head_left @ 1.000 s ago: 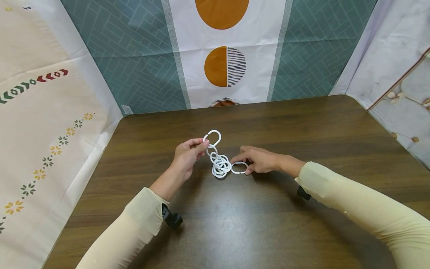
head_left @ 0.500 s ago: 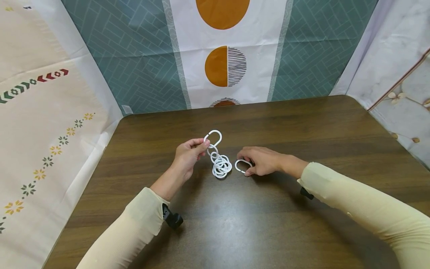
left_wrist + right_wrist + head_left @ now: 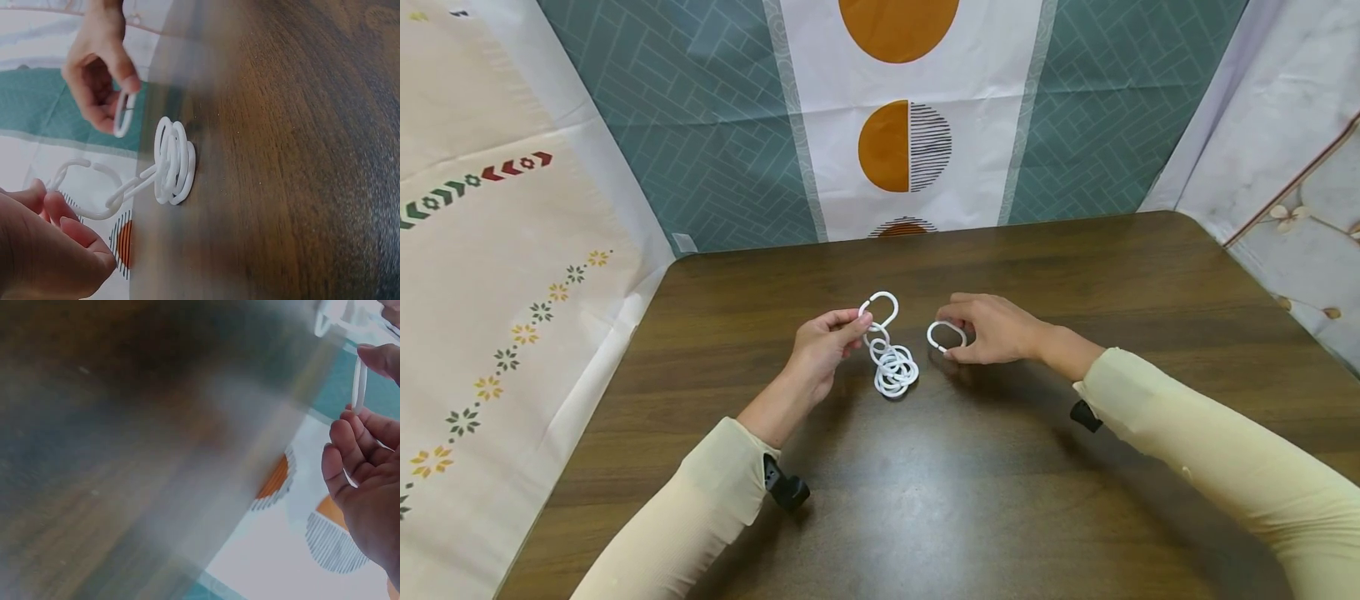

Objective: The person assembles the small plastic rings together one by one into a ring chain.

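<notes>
My left hand [image 3: 822,348] pinches a white plastic ring link [image 3: 883,294] that has a small gap in its loop. From this link hangs a chain of like links, slanting down into a tangled heap of white links [image 3: 895,372] on the table. My right hand [image 3: 996,330] pinches one separate white link [image 3: 929,336] between thumb and fingers, just right of the heap and above the table. The left wrist view shows this separate link [image 3: 124,119] apart from the chain, with a slit in its side. In the right wrist view the link [image 3: 359,386] appears edge-on.
Both hands work over a brown wood-grain table [image 3: 910,500]. A patterned cloth [image 3: 715,167] hangs behind its far edge, with a cream cloth [image 3: 497,292] at the left and a pale one [image 3: 1300,167] at the right. Black wrist cameras [image 3: 786,486] sit under the sleeves.
My right hand has drawn its link away from the heap, rightward and then farther back and up. My left hand and the chain have hardly moved.
</notes>
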`<state>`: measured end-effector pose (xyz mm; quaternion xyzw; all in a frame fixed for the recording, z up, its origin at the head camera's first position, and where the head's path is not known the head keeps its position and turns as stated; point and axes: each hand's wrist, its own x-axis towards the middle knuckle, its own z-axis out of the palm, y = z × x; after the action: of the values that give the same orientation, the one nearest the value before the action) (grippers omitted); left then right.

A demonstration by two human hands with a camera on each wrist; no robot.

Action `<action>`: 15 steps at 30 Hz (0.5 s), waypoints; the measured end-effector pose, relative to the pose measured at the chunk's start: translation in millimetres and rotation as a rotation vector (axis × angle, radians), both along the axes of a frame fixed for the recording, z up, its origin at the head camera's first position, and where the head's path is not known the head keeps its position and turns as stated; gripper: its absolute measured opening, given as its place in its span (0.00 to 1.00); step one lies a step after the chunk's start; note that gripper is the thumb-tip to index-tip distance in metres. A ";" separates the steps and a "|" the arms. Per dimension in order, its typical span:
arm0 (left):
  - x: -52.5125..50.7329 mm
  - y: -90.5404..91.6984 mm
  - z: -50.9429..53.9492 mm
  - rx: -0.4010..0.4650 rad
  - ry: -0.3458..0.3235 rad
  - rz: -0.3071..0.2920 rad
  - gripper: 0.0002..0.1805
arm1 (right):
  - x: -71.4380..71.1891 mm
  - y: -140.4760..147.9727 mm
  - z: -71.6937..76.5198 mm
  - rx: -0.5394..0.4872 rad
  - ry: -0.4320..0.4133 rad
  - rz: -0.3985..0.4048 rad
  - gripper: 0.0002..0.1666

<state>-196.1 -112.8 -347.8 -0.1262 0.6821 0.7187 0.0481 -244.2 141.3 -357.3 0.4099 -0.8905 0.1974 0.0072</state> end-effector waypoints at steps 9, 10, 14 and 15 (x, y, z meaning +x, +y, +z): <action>-0.3 1.7 -3.8 0.006 -0.005 -0.075 0.07 | -7.8 -2.9 18.9 -0.152 0.036 -0.044 0.20; -0.3 2.2 -4.2 0.002 -0.006 -0.085 0.07 | -8.4 -4.4 21.2 -0.181 0.040 -0.047 0.20; -0.6 5.1 -6.3 -0.014 -0.010 -0.137 0.07 | -9.7 -13.2 29.8 -0.280 0.044 -0.058 0.20; -0.7 5.8 -7.0 -0.016 -0.008 -0.152 0.07 | -9.6 -15.9 31.6 -0.293 0.042 -0.059 0.20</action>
<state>-196.8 -107.1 -354.7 -0.0771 0.6952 0.7070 0.1042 -253.9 125.4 -325.7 0.3820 -0.8635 0.3165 0.0915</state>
